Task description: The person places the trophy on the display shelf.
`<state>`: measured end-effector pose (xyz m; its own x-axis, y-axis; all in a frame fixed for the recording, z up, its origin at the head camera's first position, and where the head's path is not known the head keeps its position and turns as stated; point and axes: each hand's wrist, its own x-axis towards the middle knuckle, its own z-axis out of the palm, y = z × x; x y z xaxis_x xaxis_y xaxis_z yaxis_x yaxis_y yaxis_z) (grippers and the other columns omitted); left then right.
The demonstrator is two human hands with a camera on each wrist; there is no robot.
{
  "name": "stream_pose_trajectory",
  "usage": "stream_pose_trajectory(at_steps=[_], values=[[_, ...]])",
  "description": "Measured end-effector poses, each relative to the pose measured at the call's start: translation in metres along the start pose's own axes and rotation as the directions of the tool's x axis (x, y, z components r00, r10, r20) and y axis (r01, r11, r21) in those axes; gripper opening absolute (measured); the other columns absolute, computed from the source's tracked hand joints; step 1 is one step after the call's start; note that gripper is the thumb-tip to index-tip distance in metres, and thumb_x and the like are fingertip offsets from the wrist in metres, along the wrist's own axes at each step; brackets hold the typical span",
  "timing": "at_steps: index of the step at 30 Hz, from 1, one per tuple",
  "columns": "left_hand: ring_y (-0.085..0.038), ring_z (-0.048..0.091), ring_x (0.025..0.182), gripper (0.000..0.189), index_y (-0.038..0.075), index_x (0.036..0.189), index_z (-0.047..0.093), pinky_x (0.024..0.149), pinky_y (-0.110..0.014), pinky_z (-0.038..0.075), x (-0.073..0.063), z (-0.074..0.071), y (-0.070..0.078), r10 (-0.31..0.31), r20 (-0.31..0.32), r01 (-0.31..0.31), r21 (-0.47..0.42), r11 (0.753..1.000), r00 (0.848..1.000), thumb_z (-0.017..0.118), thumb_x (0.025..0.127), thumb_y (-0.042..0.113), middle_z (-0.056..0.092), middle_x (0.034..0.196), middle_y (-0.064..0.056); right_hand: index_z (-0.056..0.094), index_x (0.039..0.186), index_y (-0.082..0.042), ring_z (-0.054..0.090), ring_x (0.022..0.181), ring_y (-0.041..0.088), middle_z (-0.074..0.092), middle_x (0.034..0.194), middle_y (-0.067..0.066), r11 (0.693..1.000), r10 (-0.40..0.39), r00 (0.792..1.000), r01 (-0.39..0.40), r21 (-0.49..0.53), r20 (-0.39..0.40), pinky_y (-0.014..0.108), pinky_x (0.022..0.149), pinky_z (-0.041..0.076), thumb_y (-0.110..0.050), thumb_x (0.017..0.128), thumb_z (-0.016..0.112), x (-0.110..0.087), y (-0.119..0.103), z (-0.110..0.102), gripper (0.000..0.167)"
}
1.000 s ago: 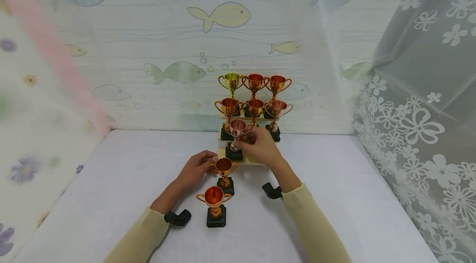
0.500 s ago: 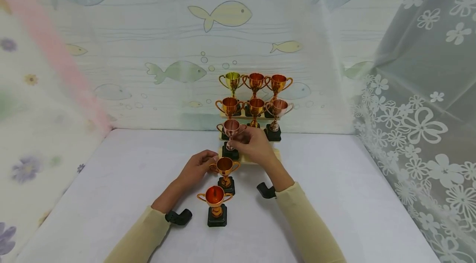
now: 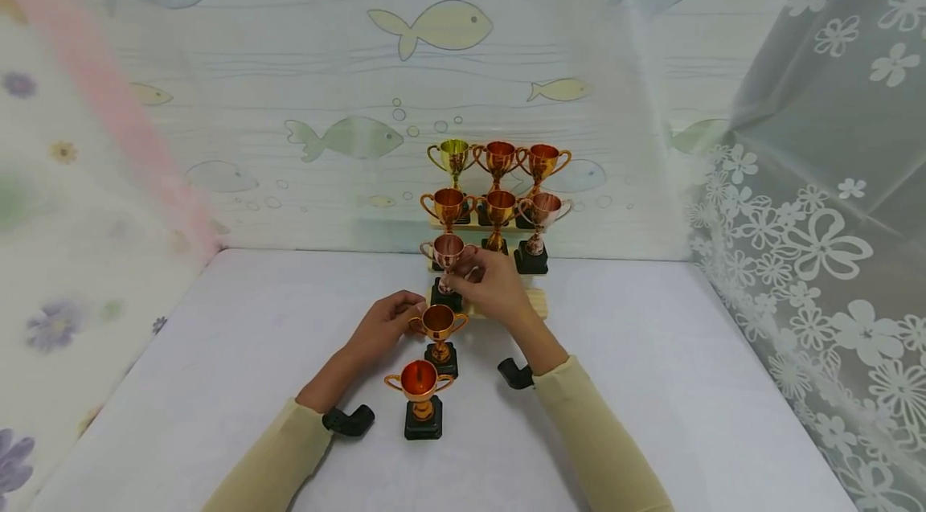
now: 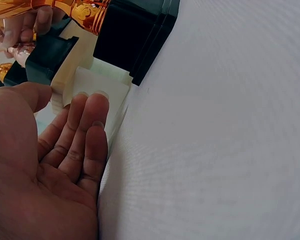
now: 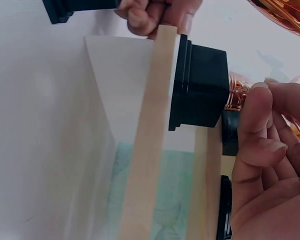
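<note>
My right hand [image 3: 492,283] pinches the stem of a rose-gold trophy cup [image 3: 448,251] between thumb and fingers. Its black base [image 5: 202,85] is upright at the left end of the lowest step of a wooden display stand [image 3: 531,303], flat along the board in the right wrist view. My left hand [image 3: 387,325] holds the left end of that step, thumb at the board's edge and fingertips against the white side panel [image 4: 97,82]. Right beside the left hand stands an orange-gold trophy [image 3: 439,323] on the table.
Another orange-gold trophy [image 3: 421,383] stands on the white table [image 3: 289,311] nearer me. The stand's upper steps hold several more trophies, including a yellow-gold one [image 3: 454,154] at the back left and a pale rose one [image 3: 546,210] at the right. A fish-printed curtain [image 3: 304,54] hangs behind.
My right hand has moved slightly left with the rose-gold trophy, bringing its base to the left end of the lowest step. The left hand has stayed in place.
</note>
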<state>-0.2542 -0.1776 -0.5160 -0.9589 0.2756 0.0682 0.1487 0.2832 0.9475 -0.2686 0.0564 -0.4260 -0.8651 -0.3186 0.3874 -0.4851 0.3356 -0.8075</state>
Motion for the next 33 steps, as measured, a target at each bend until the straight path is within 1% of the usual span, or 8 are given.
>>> stream_pose_trajectory(at_steps=[3,7,12,17,23,26,29,33], values=[[-0.021,0.074,0.09,0.03,0.002,0.131,0.065,0.082,-0.03,0.06,0.0,0.0,-0.001,0.002,0.002,-0.002,0.001,1.0,1.0,0.059,0.111,0.024,0.074,0.109,-0.01,0.078,0.103,-0.005,0.07,0.057,0.023,0.078,0.087,0.006,1.0,0.014,1.0,-0.014,0.008,0.008,0.029,0.056,0.055,-0.012,0.093,0.083,-0.001,0.001,0.002,0.014],[-0.021,0.074,0.091,0.029,0.003,0.131,0.065,0.082,-0.03,0.059,0.001,0.0,-0.003,0.006,0.004,-0.006,-0.001,1.0,1.0,0.059,0.111,0.024,0.074,0.109,-0.01,0.078,0.105,-0.005,0.069,0.056,0.024,0.077,0.088,0.007,1.0,0.022,1.0,-0.022,0.019,0.003,0.031,0.055,0.056,-0.013,0.094,0.083,-0.001,0.002,0.004,0.015],[-0.02,0.074,0.09,0.028,0.004,0.13,0.065,0.082,-0.03,0.059,0.001,0.0,-0.003,0.015,-0.002,-0.015,-0.003,1.0,1.0,0.06,0.111,0.023,0.075,0.109,-0.01,0.078,0.106,-0.006,0.069,0.056,0.024,0.078,0.089,0.006,0.999,0.026,1.0,-0.025,0.028,-0.008,0.033,0.055,0.057,-0.013,0.094,0.082,-0.002,0.003,0.005,0.014],[-0.019,0.073,0.089,0.03,0.001,0.131,0.065,0.081,-0.03,0.059,0.001,-0.001,-0.003,0.029,0.003,-0.029,0.008,1.0,1.0,0.06,0.111,0.023,0.075,0.109,-0.011,0.078,0.107,-0.006,0.07,0.058,0.027,0.077,0.088,0.006,0.999,0.035,0.999,-0.035,0.033,-0.011,0.032,0.056,0.056,-0.013,0.094,0.082,-0.002,0.005,0.006,0.015],[-0.018,0.073,0.087,0.031,-0.001,0.132,0.064,0.081,-0.035,0.06,0.0,-0.001,-0.002,0.036,-0.001,-0.036,0.019,0.999,0.999,0.059,0.111,0.021,0.075,0.107,-0.011,0.069,0.116,-0.004,0.07,0.063,0.034,0.074,0.088,0.007,1.0,0.019,1.0,-0.019,0.025,-0.002,0.03,0.056,0.054,-0.012,0.095,0.08,-0.004,0.006,0.003,0.025],[-0.016,0.072,0.087,0.032,-0.003,0.133,0.063,0.083,-0.039,0.061,0.0,0.0,0.0,0.034,0.004,-0.034,0.019,0.999,0.999,0.058,0.112,0.02,0.075,0.107,-0.01,0.063,0.12,-0.003,0.068,0.066,0.029,0.074,0.089,0.007,1.0,0.015,1.0,-0.015,0.02,0.004,0.028,0.06,0.052,-0.01,0.095,0.079,-0.006,0.007,0.001,0.03],[-0.018,0.073,0.088,0.03,-0.005,0.132,0.063,0.085,-0.045,0.061,-0.001,0.0,0.006,0.021,0.011,-0.021,0.018,1.0,1.0,0.056,0.112,0.015,0.074,0.109,-0.012,0.061,0.119,-0.002,0.065,0.069,0.021,0.073,0.09,0.007,1.0,0.004,1.0,-0.004,0.013,0.004,0.027,0.064,0.05,-0.008,0.095,0.078,-0.008,0.009,-0.001,0.03],[-0.02,0.073,0.089,0.028,-0.007,0.131,0.062,0.086,-0.047,0.061,-0.003,0.001,0.013,0.007,0.009,-0.007,0.01,1.0,1.0,0.056,0.111,0.011,0.073,0.112,-0.018,0.063,0.118,0.0,0.063,0.072,0.02,0.072,0.092,0.009,0.999,-0.029,0.999,0.029,0.03,0.014,0.027,0.067,0.049,-0.007,0.096,0.077,-0.013,0.011,-0.004,0.027]])
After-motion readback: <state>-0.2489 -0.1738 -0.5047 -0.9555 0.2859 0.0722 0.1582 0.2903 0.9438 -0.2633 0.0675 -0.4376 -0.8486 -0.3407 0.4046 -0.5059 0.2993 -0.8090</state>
